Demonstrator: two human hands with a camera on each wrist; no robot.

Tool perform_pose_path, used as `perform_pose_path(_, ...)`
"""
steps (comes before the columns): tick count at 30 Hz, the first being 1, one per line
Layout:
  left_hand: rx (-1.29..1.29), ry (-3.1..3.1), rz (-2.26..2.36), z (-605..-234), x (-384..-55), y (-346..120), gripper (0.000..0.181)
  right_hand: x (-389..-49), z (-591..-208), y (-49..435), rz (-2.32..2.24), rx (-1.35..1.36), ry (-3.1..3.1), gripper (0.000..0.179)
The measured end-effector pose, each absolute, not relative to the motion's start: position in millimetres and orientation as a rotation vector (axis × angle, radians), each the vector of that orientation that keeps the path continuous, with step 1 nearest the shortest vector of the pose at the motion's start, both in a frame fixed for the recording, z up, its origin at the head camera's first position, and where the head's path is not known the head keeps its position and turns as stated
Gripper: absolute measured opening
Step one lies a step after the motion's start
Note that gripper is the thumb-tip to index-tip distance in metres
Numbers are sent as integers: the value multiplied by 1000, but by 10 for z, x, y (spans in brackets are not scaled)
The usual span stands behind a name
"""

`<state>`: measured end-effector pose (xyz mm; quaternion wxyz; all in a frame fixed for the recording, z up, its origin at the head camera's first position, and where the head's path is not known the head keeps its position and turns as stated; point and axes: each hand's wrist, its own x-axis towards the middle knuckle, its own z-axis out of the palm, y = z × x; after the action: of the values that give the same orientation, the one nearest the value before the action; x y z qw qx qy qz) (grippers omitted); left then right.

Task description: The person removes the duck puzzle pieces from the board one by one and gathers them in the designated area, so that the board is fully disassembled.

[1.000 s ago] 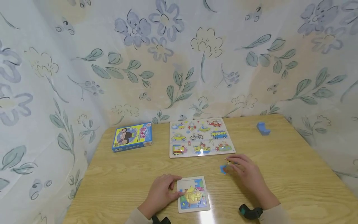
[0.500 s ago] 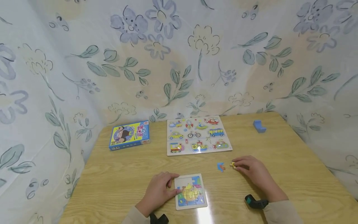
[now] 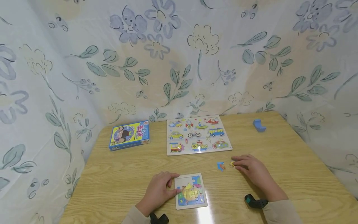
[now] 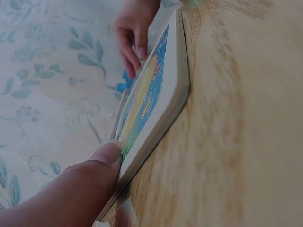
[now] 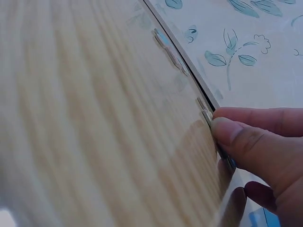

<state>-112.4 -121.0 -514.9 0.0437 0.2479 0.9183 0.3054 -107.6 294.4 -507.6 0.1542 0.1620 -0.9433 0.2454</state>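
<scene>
Indoor play corner, home or staged set (cannot tell which). Floral cloth behind and at sides; wood-grain table; on it, vehicle board, small jigsaw, bright cartoon box, all child's playthings by look.

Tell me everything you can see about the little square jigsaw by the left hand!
The little square jigsaw lies flat on the wood-grain table. Its pale frame looks like wood and has rounded corners. The joined pieces make a yellow picture, maybe a duck, with blue, green and pink around it. At the upper left, a bare patch shows pieces are missing. The left hand touches its left side, the thumb resting on the edge.
</scene>
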Motion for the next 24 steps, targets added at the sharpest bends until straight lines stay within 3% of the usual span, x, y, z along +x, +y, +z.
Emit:
perform_pose_path(6, 753, 2791, 966, -5173, -1127, -1220, 58, -1056, -4955, 2797, 770, 458, -2550, 26)
perform_pose_path(11, 755, 2782, 977, -5171, -1122, -1213, 57, -954, -4822, 2300, 981, 547, -2425, 20)
perform_pose_path(18, 762, 2795, 956, -5159, -1114, -1201, 55, -778, -4834, 1721, 1439, 756, -2740, 17)
perform_pose_path(24, 787, 2829, 939, -5147, -1121, -1218, 53, -749, -4934, 1521, 1278, 881, -2911, 23)
